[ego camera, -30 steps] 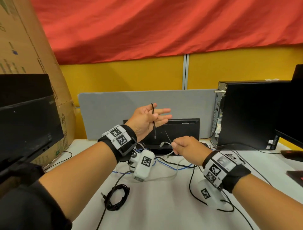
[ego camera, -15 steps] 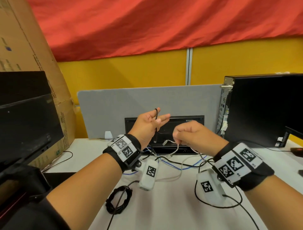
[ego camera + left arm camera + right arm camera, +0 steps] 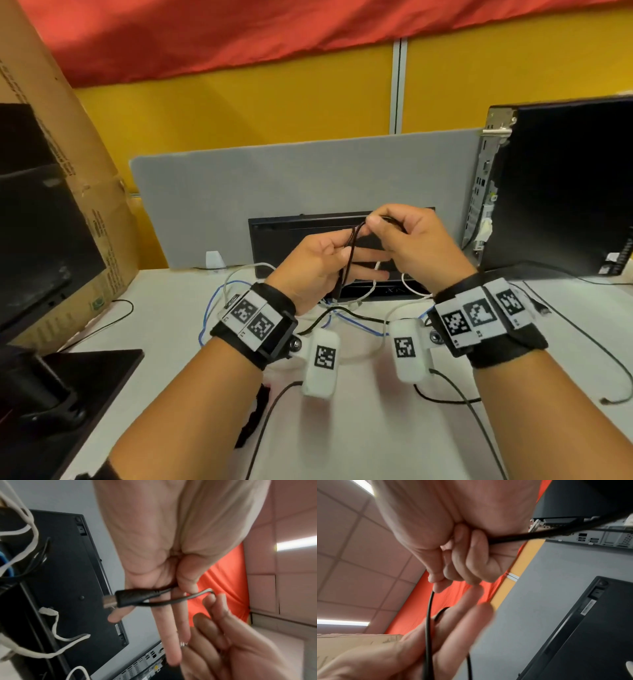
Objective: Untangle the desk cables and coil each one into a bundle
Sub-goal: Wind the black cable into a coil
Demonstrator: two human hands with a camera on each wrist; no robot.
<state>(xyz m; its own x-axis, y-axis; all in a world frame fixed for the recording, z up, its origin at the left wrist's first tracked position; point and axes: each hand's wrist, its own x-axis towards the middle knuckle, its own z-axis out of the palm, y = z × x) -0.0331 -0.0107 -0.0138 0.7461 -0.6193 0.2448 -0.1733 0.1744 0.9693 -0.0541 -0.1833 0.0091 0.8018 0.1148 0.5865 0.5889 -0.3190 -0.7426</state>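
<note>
We see both hands raised above the bench (image 3: 191,308), close together in front of a black keyboard (image 3: 274,236) propped against a grey divider panel (image 3: 274,178). The left hand (image 3: 318,263) lies palm up with its fingers stretched out nearly straight, and its thumb presses a thin black cable (image 3: 349,253) against them; that is the whole of its grip. In the left wrist view the cable's plug (image 3: 130,597), with a metal tip, lies across those fingers, and a loop of the cable doubles back over them. The right hand (image 3: 407,240) has its fingers curled, its grip closed on the same black cable: thumb and forefinger pinch it at the top of the loop, just above the left hand's fingertips, and in the right wrist view the cable also runs out of the curled fist towards the black computer tower (image 3: 561,185). So the cable is off the bench, held between the two hands. Below them a white cable (image 3: 239,270), a blue cable (image 3: 209,308) and further black leads lie crossed over one another on the bench. A cardboard box (image 3: 68,144) leans at the left.
</note>
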